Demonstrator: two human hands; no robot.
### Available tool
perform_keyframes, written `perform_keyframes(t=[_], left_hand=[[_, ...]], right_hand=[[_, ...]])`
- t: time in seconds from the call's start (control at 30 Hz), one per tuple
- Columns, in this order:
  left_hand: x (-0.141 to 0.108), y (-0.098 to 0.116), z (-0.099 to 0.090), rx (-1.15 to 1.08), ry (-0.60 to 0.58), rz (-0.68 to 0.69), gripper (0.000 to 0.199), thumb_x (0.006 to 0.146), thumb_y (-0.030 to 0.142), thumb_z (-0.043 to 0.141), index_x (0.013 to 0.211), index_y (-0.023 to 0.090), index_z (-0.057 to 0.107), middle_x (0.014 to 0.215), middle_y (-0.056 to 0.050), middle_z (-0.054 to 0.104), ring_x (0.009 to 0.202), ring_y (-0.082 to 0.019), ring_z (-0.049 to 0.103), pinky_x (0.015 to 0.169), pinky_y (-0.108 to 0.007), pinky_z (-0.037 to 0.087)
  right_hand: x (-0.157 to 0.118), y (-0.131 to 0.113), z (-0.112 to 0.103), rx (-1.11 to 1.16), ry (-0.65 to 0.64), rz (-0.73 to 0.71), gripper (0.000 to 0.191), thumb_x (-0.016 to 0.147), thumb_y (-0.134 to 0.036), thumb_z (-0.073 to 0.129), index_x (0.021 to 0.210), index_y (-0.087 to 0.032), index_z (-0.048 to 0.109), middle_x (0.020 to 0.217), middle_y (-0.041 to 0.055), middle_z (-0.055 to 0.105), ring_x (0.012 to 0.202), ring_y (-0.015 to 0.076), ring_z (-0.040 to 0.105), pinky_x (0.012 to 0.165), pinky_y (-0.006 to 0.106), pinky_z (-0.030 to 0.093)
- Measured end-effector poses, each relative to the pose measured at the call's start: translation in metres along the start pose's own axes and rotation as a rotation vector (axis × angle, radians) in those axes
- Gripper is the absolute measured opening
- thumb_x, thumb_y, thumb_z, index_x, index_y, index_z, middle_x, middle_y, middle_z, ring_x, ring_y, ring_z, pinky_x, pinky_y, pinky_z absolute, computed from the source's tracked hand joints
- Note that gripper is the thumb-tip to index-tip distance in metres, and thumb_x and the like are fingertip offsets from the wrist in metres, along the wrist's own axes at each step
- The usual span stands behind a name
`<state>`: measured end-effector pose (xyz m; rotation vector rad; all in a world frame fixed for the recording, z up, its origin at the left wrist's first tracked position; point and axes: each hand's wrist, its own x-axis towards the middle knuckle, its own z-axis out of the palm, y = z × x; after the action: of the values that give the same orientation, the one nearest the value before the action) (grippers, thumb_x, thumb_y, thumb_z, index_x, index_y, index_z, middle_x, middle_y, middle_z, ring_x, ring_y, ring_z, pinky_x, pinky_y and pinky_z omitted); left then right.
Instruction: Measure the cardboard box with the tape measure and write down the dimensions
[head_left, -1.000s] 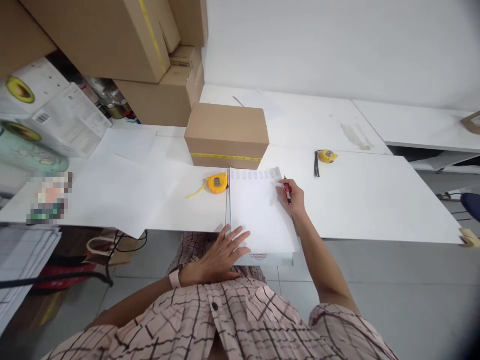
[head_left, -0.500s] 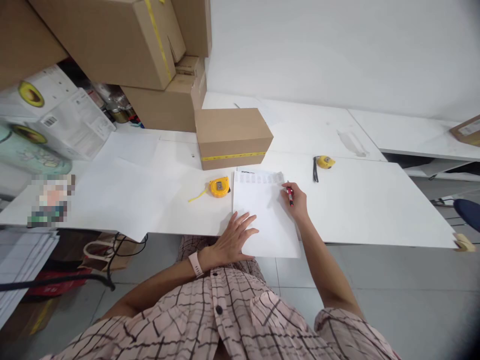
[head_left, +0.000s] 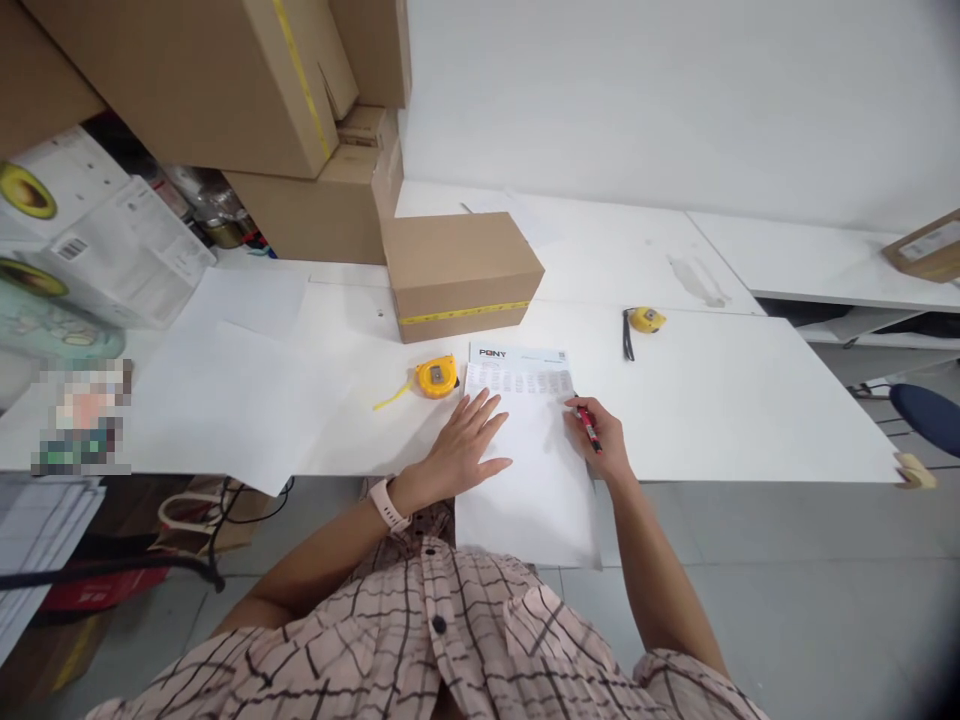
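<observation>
A sheet of white paper (head_left: 532, 480), printed with rows of text near its top, lies over the table's front edge. Beneath its top shows a page with a "PONY" heading (head_left: 525, 354). My left hand (head_left: 472, 440) rests flat on the paper's left side, fingers spread. At the right edge, my right hand (head_left: 600, 435) grips a red and black pen (head_left: 587, 428). Just left of the paper sits an orange tape measure (head_left: 437, 376) with a short length of tape pulled out. Behind it stands a closed cardboard box (head_left: 465, 275) with a yellow tape strip.
A second yellow tape measure (head_left: 646, 319) with a black strap lies to the right. Blank sheets (head_left: 232, 390) cover the table's left part. Large cardboard boxes (head_left: 225, 90) are stacked at the back left, beside a white avocado-printed box (head_left: 127, 250).
The top sheet has slid toward me, uncovering the "PONY" heading behind it. My left hand has moved up the paper, and my right hand slightly down with the pen.
</observation>
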<state>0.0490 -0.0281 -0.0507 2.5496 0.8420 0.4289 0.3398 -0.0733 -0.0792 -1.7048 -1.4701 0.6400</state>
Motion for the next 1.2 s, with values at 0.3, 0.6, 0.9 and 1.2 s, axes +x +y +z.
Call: perform_keyframes(t=[0.3, 0.6, 0.9, 1.2], left_hand=[[0.004, 0.000, 0.018, 0.120, -0.069, -0.057, 0.067, 0.095, 0.048, 0.059, 0.147, 0.008, 0.044, 0.163, -0.023, 0.031, 0.157, -0.036, 0.013, 0.127, -0.055, 0.015], [-0.013, 0.000, 0.024, 0.232, -0.130, -0.114, 0.070, 0.098, 0.053, 0.051, 0.148, 0.006, 0.042, 0.162, -0.023, 0.033, 0.154, -0.038, 0.022, 0.126, -0.058, 0.012], [-0.005, 0.003, 0.013, 0.257, -0.168, -0.155, 0.077, 0.090, 0.059, 0.061, 0.147, 0.009, 0.045, 0.162, -0.025, 0.032, 0.151, -0.039, 0.029, 0.122, -0.058, 0.019], [0.001, 0.007, 0.007, 0.350, -0.179, -0.138, 0.075, 0.089, 0.060, 0.061, 0.145, 0.011, 0.049, 0.157, -0.025, 0.042, 0.147, -0.040, 0.036, 0.122, -0.059, 0.018]], right_hand=[[0.000, 0.012, -0.019, 0.121, -0.098, 0.111, 0.030, 0.085, -0.049, 0.066, 0.099, -0.023, 0.064, 0.069, -0.0027, 0.048, 0.059, 0.0132, 0.039, 0.056, 0.028, 0.032], [0.001, 0.012, -0.016, 0.134, -0.130, 0.109, 0.031, 0.085, -0.049, 0.068, 0.100, -0.023, 0.063, 0.068, -0.0037, 0.047, 0.057, 0.0124, 0.038, 0.056, 0.027, 0.031], [0.011, -0.009, -0.011, -0.327, 0.380, 0.060, 0.031, 0.086, -0.053, 0.062, 0.093, -0.023, 0.061, 0.088, 0.0064, 0.067, 0.075, 0.0210, 0.057, 0.068, 0.033, 0.042], [0.014, -0.010, 0.021, 0.017, 0.224, 0.012, 0.033, 0.096, -0.053, 0.051, 0.101, -0.023, 0.064, 0.083, 0.0012, 0.066, 0.070, 0.0161, 0.055, 0.069, 0.029, 0.043]])
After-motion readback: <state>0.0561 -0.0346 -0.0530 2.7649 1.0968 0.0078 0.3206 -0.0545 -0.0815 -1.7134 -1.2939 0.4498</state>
